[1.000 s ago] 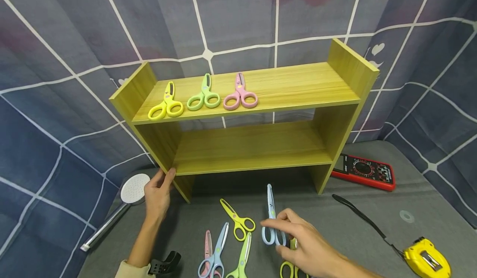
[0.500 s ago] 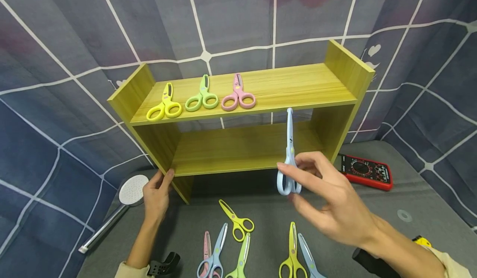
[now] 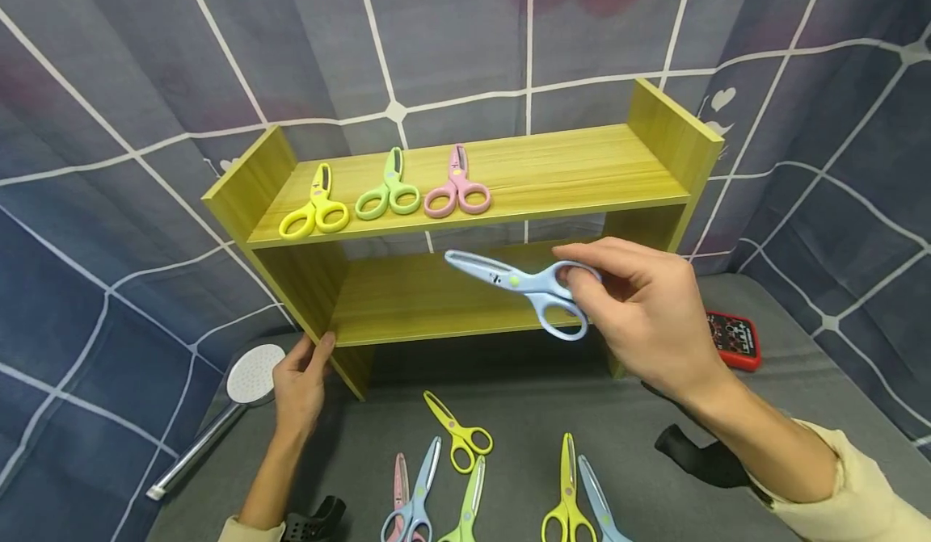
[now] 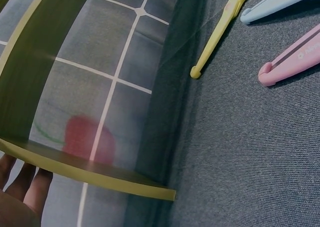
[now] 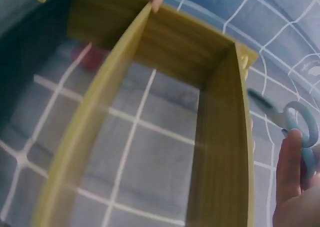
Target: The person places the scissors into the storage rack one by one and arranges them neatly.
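Observation:
My right hand pinches light-blue scissors by one handle loop, with the blades pointing left in front of the wooden shelf's opening. In the right wrist view the same scissors appear beside the shelf's upper board. My left hand grips the shelf's left side panel at the lower board, thumb at the front edge. In the left wrist view its fingers lie against the panel's outer side. On the top board lie yellow scissors, green scissors and pink scissors in a row.
Several scissors lie on the grey cloth in front, among them a yellow pair, a blue pair and another yellow pair. A shower head lies at left. A red multimeter lies at right, partly behind my right arm.
My right hand has lifted the light-blue scissors from the cloth to the shelf's front and turned them from blades up to blades left. The left hand stays on the shelf.

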